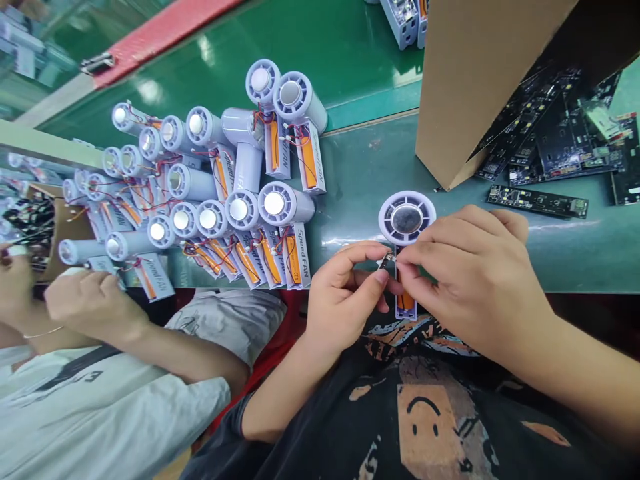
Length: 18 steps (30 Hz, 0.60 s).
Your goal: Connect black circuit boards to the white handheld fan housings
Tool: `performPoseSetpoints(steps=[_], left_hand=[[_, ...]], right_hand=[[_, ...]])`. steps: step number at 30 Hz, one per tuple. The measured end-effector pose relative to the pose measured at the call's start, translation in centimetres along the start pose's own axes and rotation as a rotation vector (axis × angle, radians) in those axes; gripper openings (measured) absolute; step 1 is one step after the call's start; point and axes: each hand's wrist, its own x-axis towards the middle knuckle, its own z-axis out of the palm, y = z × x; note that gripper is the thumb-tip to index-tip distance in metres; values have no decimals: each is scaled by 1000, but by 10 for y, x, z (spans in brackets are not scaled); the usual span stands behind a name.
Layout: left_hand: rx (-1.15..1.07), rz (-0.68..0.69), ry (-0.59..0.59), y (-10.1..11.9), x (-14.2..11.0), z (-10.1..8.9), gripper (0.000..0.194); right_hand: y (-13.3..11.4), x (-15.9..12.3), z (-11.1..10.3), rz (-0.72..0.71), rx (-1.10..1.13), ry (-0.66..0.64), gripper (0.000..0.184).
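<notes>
Just above my lap, at the table's front edge, a lavender handheld fan lies with its round grille up. Its open handle shows an orange battery. My left hand pinches a small dark circuit board between thumb and forefinger, over the handle. From the other side my right hand is closed, thumb and forefinger tips meeting at a tiny pale connector by the board's end. My fingers cover most of the board and part of the handle.
Several fans with exposed wires and batteries stand crowded on the left of the green table. At the right, a cardboard box holds black circuit boards; one loose board lies before it. A co-worker's hands are at far left.
</notes>
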Motion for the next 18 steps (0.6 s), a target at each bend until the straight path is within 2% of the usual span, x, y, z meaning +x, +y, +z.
performPoseSetpoints(steps=[5, 9, 12, 15, 17, 18], left_hand=[[-36, 11, -19, -2, 0, 1, 13], [37, 153, 13, -9, -3, 3, 16], [80, 225, -11, -12, -4, 3, 22], [92, 194, -70, -12, -2, 0, 19], [97, 147, -67, -10, -1, -3, 16], [97, 123, -53, -10, 0, -4, 16]], right_hand=[[0, 1, -1, 7, 12, -12, 28], [2, 1, 1, 33, 70, -78, 24], [6, -1, 2, 48, 187, -135, 19], [18, -6, -1, 24, 249, -43, 7], [28, -9, -6, 19, 252, 24, 27], [34, -11, -8, 16, 266, 12, 35]])
